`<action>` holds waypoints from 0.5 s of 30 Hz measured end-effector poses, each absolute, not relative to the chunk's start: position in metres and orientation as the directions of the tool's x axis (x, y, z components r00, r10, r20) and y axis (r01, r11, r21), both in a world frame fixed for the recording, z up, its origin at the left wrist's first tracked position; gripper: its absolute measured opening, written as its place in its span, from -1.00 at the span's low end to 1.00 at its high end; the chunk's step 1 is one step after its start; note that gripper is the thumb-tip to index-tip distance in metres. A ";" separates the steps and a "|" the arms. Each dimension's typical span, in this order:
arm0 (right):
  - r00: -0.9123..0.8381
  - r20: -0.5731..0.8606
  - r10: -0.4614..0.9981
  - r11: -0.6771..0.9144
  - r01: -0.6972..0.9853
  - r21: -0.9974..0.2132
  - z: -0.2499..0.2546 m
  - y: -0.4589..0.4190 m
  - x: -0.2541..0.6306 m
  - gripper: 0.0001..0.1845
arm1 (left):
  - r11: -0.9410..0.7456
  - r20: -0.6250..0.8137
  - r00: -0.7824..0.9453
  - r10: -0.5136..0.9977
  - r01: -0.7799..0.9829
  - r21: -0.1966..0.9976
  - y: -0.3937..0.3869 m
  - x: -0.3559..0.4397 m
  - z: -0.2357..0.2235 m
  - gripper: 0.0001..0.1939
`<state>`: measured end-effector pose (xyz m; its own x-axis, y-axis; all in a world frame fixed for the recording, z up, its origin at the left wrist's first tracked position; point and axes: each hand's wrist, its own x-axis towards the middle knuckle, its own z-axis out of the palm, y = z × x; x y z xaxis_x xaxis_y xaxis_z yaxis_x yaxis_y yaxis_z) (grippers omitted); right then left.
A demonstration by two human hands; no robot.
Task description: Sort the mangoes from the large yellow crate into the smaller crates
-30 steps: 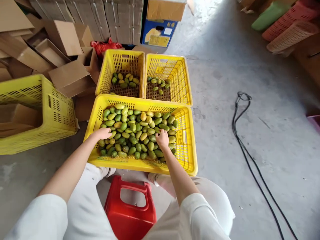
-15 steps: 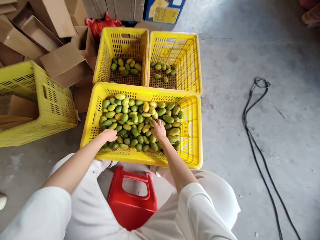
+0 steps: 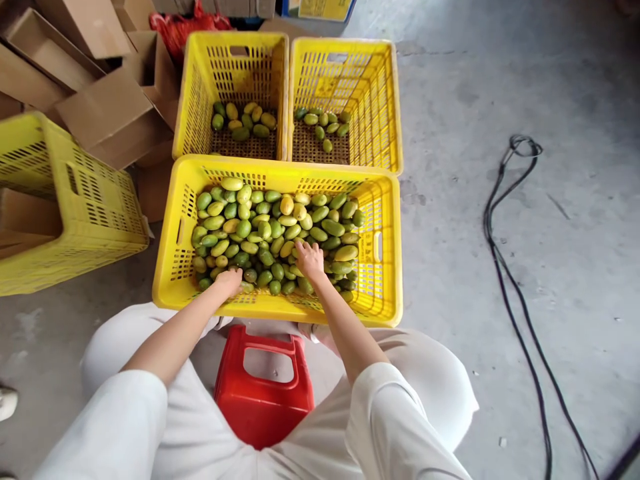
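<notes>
Small oval green and yellow fruits, like small mangoes [image 3: 333,228], lie heaped in a wide yellow plastic crate [image 3: 277,167] in front of me. My left hand [image 3: 229,283] reaches over the front left of the heap. Its fingers point down among the fruits, and the tips are hidden. Further right, my right hand [image 3: 310,261] rests on the heap near its middle, fingers bent and slightly apart. I see no fruit lifted in it.
Behind stand two more yellow crates, a left one [image 3: 183,113] and a right one [image 3: 395,113], each with several fruits. Another yellow crate [image 3: 100,200] and cardboard boxes [image 3: 113,113] are at left. A red stool [image 3: 263,413] stands between my legs; a black cable [image 3: 520,313] lies at right.
My left hand has moved right along the front of the heap, closer to my right hand. The right hand stays over nearly the same fruits. The view has shifted slightly.
</notes>
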<state>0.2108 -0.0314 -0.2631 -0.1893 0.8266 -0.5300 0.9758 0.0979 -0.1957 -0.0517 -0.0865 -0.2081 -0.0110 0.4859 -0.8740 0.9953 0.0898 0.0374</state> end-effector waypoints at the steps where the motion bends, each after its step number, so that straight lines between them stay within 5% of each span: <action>1: -0.194 -0.538 0.820 0.102 0.975 -0.195 -0.262 -0.032 0.210 -0.41 | 0.101 -0.872 -0.027 0.489 0.995 0.026 -0.090 -0.049 -0.209 -0.49; 8: -0.266 -0.580 0.770 0.156 0.960 -0.233 -0.255 -0.036 0.206 -0.70 | 0.144 -0.862 -0.081 0.500 0.989 -0.010 -0.100 -0.044 -0.214 -0.50; 15: -0.288 -0.580 0.762 0.154 0.951 -0.269 -0.232 -0.030 0.218 -0.65 | 0.210 -0.883 -0.011 0.469 0.973 0.100 -0.083 -0.069 -0.218 -0.52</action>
